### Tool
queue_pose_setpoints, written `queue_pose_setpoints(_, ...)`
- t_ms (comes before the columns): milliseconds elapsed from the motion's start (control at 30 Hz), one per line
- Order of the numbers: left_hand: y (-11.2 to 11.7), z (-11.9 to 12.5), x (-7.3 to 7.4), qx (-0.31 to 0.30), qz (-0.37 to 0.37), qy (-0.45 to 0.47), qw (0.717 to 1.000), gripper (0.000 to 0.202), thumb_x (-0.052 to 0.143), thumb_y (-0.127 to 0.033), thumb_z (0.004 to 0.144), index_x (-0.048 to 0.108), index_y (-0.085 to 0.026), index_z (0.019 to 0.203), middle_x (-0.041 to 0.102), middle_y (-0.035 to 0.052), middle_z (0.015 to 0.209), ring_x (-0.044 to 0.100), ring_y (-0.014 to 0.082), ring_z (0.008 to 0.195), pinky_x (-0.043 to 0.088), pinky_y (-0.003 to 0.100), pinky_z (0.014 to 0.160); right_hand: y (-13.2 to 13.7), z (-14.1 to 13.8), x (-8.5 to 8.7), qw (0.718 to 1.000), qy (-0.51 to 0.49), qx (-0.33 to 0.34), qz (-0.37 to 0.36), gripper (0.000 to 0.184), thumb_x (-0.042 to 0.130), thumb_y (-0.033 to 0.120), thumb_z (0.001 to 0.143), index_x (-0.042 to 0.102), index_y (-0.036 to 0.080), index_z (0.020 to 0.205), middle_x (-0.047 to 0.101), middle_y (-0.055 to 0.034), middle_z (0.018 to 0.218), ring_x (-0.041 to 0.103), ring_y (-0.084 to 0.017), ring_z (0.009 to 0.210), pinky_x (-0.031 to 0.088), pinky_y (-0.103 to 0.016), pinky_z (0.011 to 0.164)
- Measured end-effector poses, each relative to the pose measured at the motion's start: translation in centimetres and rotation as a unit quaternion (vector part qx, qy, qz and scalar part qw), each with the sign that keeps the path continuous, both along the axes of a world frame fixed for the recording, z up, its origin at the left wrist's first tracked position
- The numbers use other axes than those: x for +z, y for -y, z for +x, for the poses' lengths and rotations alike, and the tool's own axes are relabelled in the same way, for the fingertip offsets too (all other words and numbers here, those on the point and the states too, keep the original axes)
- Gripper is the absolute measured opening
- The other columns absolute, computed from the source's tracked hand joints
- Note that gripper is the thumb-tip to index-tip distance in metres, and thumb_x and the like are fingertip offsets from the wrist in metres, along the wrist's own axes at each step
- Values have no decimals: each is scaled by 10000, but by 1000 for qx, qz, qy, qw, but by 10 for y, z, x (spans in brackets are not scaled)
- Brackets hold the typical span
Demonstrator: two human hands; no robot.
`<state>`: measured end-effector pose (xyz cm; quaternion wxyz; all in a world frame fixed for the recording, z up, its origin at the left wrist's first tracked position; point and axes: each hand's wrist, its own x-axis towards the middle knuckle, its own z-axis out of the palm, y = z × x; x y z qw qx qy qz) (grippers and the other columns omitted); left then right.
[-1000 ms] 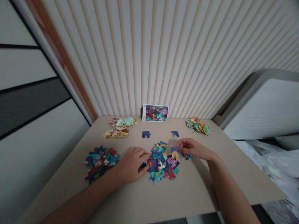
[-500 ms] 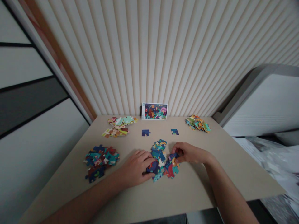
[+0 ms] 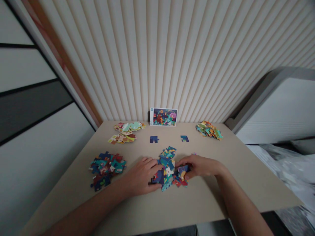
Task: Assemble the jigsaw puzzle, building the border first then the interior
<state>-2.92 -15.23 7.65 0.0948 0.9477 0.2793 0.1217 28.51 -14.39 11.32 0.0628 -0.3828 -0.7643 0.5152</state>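
Note:
A heap of colourful puzzle pieces (image 3: 169, 164) lies in the middle of the beige table (image 3: 152, 209). My left hand (image 3: 141, 175) rests on the heap's left side, fingers curled down onto the pieces. My right hand (image 3: 198, 166) presses in from the heap's right side, fingers bent around some pieces at its edge. The two hands squeeze the heap between them. What each hand grips under its fingers is hidden.
A dark pile of pieces (image 3: 105, 167) sits at the left, a pale pile (image 3: 125, 131) at the back left, an orange-green pile (image 3: 209, 130) at the back right. Two single blue pieces (image 3: 154, 139) (image 3: 184, 138) lie before a picture card (image 3: 163, 117) leaning on the ribbed wall.
My right hand came down from holding a piece above the heap and pushed leftward into it. The left hand slid slightly right. The heap is now more tightly bunched.

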Motion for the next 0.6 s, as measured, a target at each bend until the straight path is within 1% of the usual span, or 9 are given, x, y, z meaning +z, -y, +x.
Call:
queue_pose_setpoints(100, -1, 0, 0, 1, -2, 0, 1000, 571, 735, -521, 831, 579, -240, 1303, 621, 80, 1128, 575, 278, 1056, 430, 426, 954, 1, -6, -11, 998, 35, 5, 52, 467, 849, 334, 724, 718, 247, 1164, 721, -7, 992, 638, -189, 839, 497, -264, 741)
queue_pose_setpoints(200, 0, -1, 1, 1, -8, 1, 1000, 564, 739, -519, 831, 584, -249, 1301, 618, 74, 1132, 573, 275, 1058, 432, 426, 952, 1, -1, -14, 995, 58, -5, 86, 414, 860, 342, 703, 719, 215, 1072, 691, -10, 927, 602, -176, 793, 474, -251, 690)
queue_pose_setpoints(267, 0, -1, 2, -1, -11, 2, 1000, 556, 740, -518, 832, 588, -248, 1294, 618, 75, 1135, 573, 276, 1064, 434, 428, 955, 0, 7, -11, 996, 48, -16, 77, 369, 844, 386, 724, 706, 202, 1013, 667, -4, 879, 575, -163, 761, 456, -241, 653)
queue_pose_setpoints(333, 0, -1, 2, -1, -14, 6, 1000, 539, 738, -512, 835, 594, -245, 1281, 616, 79, 1150, 572, 277, 1077, 435, 427, 967, -2, 17, -5, 998, 19, -43, 46, 357, 808, 437, 767, 683, 192, 996, 656, 0, 853, 566, -155, 748, 451, -236, 638)
queue_pose_setpoints(400, 0, -1, 2, -5, -18, 10, 1000, 523, 732, -503, 843, 595, -244, 1276, 614, 82, 1184, 569, 276, 1097, 433, 426, 985, -4, 27, 1, 996, -18, -84, 13, 383, 771, 482, 803, 664, 179, 1011, 662, -6, 861, 577, -156, 757, 463, -241, 652)
queue_pose_setpoints(500, 0, -2, 3, -14, -18, 11, 1000, 526, 727, -504, 848, 588, -237, 1279, 615, 84, 1227, 568, 279, 1130, 429, 427, 1007, -8, 37, 8, 991, -41, -130, 1, 440, 738, 520, 826, 670, 158, 1068, 680, -26, 904, 596, -165, 777, 483, -255, 683)
queue_pose_setpoints(533, 0, -2, 3, -16, -16, 12, 1000, 529, 727, -505, 847, 586, -233, 1280, 617, 85, 1234, 568, 279, 1138, 427, 427, 1013, -9, 37, 9, 991, -36, -129, 5, 447, 735, 515, 829, 679, 157, 1091, 687, -29, 918, 601, -168, 782, 487, -259, 692)
queue_pose_setpoints(600, 1, -2, 3, -19, -12, 16, 1000, 535, 731, -501, 845, 583, -230, 1282, 624, 85, 1240, 572, 275, 1147, 425, 424, 1020, -10, 36, 8, 994, -11, -106, 21, 438, 744, 478, 823, 698, 170, 1131, 701, -22, 939, 612, -180, 801, 495, -270, 719)
